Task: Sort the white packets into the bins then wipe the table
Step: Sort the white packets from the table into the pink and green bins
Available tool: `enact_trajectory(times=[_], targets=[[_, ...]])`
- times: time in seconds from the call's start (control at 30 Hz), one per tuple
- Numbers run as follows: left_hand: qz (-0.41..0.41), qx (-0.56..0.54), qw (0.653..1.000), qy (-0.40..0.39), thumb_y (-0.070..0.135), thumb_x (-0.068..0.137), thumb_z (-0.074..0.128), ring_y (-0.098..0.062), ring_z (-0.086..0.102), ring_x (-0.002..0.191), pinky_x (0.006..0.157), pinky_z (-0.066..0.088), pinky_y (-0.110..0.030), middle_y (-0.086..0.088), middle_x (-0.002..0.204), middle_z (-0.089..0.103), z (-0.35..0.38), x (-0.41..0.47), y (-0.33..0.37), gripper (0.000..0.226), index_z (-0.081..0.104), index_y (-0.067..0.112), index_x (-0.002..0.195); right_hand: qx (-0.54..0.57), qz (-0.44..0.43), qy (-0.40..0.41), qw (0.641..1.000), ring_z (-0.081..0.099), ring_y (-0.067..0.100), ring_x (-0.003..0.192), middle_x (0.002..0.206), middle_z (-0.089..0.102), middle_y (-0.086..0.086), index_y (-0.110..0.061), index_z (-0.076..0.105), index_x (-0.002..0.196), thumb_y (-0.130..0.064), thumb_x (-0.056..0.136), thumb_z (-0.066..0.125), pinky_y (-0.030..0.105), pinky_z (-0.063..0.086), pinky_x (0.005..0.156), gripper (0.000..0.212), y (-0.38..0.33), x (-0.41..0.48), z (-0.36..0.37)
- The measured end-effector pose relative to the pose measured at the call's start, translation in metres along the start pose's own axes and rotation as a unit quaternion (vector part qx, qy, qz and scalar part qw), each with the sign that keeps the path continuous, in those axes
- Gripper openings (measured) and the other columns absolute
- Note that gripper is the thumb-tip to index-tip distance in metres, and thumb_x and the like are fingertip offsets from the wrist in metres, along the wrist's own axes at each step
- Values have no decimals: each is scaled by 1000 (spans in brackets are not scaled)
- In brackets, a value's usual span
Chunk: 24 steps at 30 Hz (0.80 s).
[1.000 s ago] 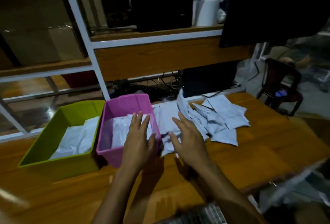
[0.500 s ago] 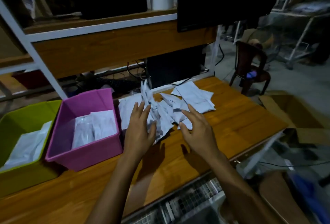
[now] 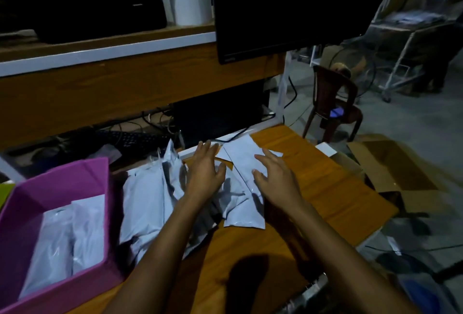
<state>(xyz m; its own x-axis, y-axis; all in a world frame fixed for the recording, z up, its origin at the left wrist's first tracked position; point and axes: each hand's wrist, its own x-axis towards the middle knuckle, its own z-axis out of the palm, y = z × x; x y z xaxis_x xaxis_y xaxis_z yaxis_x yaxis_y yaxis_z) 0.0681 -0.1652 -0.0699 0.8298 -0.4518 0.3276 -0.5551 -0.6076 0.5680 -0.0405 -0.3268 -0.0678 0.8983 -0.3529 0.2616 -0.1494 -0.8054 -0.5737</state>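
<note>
Both hands are extended, fingers straight, over a pile of white packets (image 3: pixel 160 196) on the wooden table (image 3: pixel 323 188). The left hand (image 3: pixel 204 173) and right hand (image 3: pixel 273 178) hold nothing. The pink bin (image 3: pixel 57 183) at left contains packets.

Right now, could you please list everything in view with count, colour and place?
table: one, orange-brown wood, foreground
pink bin: one, pink, table's left
green bin: one, green, sliver at far left
binned packets: at least two, white, inside pink bin
loose packets: many, white, piled beside pink bin
monitor: one, black, above table
roll: one, white, upper shelf
chair: one, dark red, floor right
cardboard box: one, brown, floor right
left hand: one, fingers spread, over pile
right hand: one, fingers spread, over pile
</note>
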Motion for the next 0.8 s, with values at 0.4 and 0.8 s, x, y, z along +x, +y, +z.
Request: enact_trajectory(times=[0.4,0.8], targets=[[-181,36,980,-68,31,80,48,-43,56,103,89,45,-46,-22,107,64,92,80,-22,40,60,3,106,-26,-24,-116,993,29,27,142,157,27,9,-14,40,144,-28,97,52,38,34,112,51,68,122,60],[-244,218,942,-76,57,93,37,-49,-13,142,115,1,-57,-15,160,-5,140,58,-46,73,8,28,153,-199,-61,-184,961,36,37,138,152,36,16,-25,38,145,-47,92,33,56,33,107,58,125,113,140]])
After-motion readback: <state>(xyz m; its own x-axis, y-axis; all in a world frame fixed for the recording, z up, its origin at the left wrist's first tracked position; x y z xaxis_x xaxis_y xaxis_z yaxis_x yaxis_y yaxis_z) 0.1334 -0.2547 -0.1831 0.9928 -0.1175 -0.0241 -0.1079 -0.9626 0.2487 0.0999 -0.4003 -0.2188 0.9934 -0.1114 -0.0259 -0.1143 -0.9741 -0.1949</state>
